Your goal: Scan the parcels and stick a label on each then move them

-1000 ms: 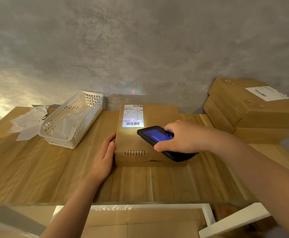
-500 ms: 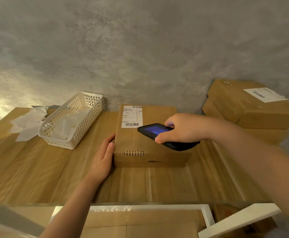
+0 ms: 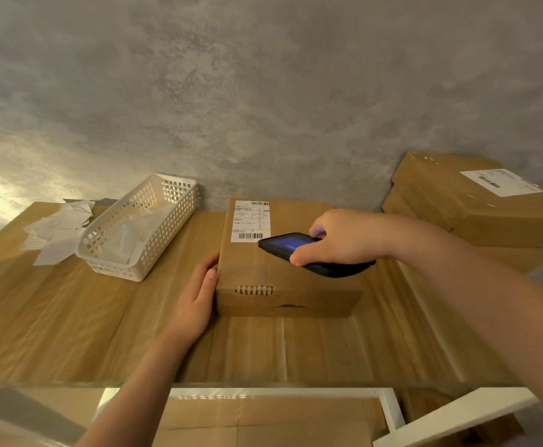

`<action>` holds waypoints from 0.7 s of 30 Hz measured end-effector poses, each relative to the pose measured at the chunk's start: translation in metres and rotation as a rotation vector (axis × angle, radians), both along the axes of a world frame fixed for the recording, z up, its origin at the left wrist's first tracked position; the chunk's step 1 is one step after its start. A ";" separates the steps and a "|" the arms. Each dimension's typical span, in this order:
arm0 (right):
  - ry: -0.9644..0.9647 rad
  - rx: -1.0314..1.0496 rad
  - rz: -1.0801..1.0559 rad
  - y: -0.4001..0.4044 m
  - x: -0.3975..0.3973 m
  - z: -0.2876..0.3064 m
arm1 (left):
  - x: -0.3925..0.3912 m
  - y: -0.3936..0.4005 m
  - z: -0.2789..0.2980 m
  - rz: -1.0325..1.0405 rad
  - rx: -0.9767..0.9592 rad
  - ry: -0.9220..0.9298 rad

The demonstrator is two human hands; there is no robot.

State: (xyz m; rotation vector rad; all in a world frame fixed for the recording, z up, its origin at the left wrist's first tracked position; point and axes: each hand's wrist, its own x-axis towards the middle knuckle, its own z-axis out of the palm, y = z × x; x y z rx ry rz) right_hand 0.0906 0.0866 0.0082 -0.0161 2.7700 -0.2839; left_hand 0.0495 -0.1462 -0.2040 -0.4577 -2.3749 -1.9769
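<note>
Holding the parcel [image 3: 283,262] as my landmark: it sits flat on the wooden bench [image 3: 70,317], its far end near the grey wall, its printed shipping label [image 3: 250,221] on the far left of its top face. My right hand [image 3: 344,237] keeps its grip clamped on the black scanner [image 3: 299,250], which hovers over the parcel's top just right of the label, screen lit blue. A second ago a red beam and bright patch lay across the barcode; now both are gone and the scanner has lifted slightly toward the far end. I judge the scan done, so sticking a label comes next. My left hand [image 3: 199,298] rests against the parcel's left side, fingers fairly straight, steadying it rather than gripping.

Left of the parcel stands a white basket [image 3: 141,233] holding paper slips, with loose white papers [image 3: 57,233] beyond it. Right of the parcel, stacked boxes [image 3: 457,201] sit, the upper one labelled. Nothing blocks the reach leftward to the basket.
</note>
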 end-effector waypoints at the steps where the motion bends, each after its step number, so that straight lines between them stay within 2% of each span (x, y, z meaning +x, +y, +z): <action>1: -0.001 0.005 -0.001 -0.001 0.000 0.001 | -0.001 0.000 -0.001 0.001 0.002 -0.002; 21: -0.001 0.023 0.016 0.000 0.000 0.001 | -0.001 0.000 -0.001 0.006 -0.004 -0.004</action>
